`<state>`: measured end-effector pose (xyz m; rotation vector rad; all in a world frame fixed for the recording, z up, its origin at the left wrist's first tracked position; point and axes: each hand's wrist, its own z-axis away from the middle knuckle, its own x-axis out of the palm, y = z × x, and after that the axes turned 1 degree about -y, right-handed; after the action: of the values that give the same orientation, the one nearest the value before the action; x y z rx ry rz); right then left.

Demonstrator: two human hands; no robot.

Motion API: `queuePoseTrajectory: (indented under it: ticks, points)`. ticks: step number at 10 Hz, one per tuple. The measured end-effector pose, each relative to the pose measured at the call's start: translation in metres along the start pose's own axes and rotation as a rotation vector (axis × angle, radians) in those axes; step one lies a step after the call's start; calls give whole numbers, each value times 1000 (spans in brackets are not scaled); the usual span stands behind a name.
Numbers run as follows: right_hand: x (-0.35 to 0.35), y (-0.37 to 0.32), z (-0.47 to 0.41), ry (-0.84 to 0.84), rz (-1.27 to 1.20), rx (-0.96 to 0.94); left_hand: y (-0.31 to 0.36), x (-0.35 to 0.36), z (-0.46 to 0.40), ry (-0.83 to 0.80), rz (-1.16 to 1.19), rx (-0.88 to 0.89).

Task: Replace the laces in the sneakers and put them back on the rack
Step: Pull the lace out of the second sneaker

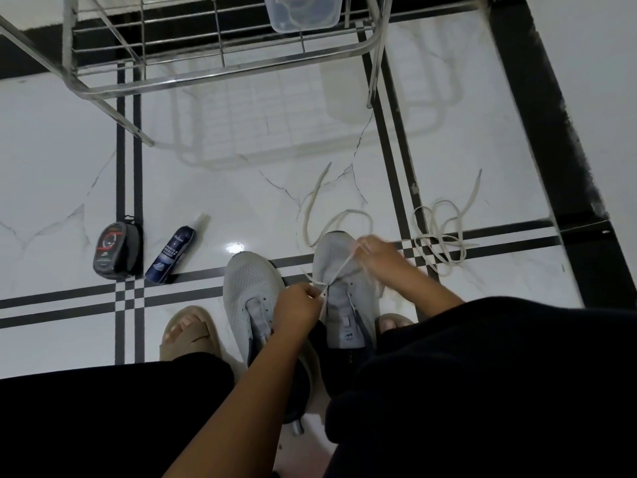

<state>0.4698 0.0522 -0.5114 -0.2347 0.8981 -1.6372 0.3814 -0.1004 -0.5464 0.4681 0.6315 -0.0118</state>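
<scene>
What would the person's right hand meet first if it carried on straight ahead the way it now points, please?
Probably the loose lace looped on the floor past the toe of the right sneaker; the right hand points up-left, though depth is unclear.

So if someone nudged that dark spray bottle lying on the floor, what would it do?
The spray bottle would probably roll: it lies on its side and looks round. The tiled floor is glossy, so it may also slide easily. It seems small, so likely light, though how full it is cannot be seen.
</scene>
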Motion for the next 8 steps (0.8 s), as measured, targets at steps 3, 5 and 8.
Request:
queuePoseTrajectory:
  ticks: [3,5,8]
  points:
    - [2,6,7,-19,171,47,3,0,-4,-19,-12,6]
    - [-38,-42,42,-557,314,106,31,-6,-3,-3,-133,340]
    - [-122,-21,42,565,-907,-206,105,-50,27,-439,478,430]
